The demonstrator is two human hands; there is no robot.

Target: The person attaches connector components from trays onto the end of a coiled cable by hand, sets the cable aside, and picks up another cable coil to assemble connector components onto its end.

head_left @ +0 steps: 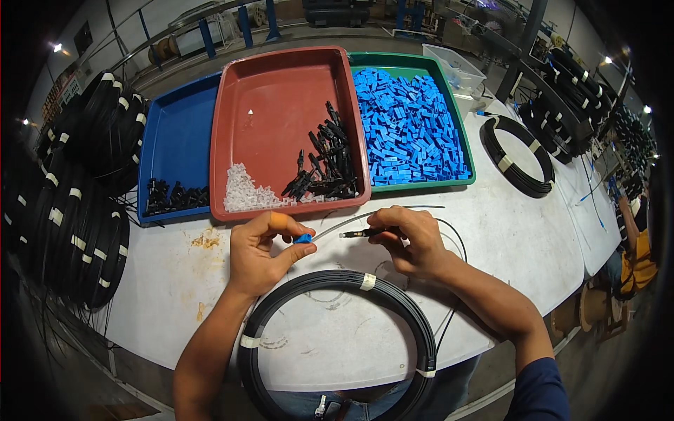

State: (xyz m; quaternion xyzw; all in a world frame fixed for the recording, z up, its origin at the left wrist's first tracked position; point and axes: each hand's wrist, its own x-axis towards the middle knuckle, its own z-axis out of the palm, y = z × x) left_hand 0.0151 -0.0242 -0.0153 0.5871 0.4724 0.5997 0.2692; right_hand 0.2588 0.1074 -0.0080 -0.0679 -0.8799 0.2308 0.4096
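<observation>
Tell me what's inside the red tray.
The red tray holds white bits at the near left, black pieces toward the right and a small white scrap farther back. The piles cover whatever lies beneath them.

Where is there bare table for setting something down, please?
The white tabletop is bare between the right forearm and the small coil and, though stained, between the left hand and stacked coils. Crowded: between left hand and right hand, around the blue piece and black connector.
</observation>
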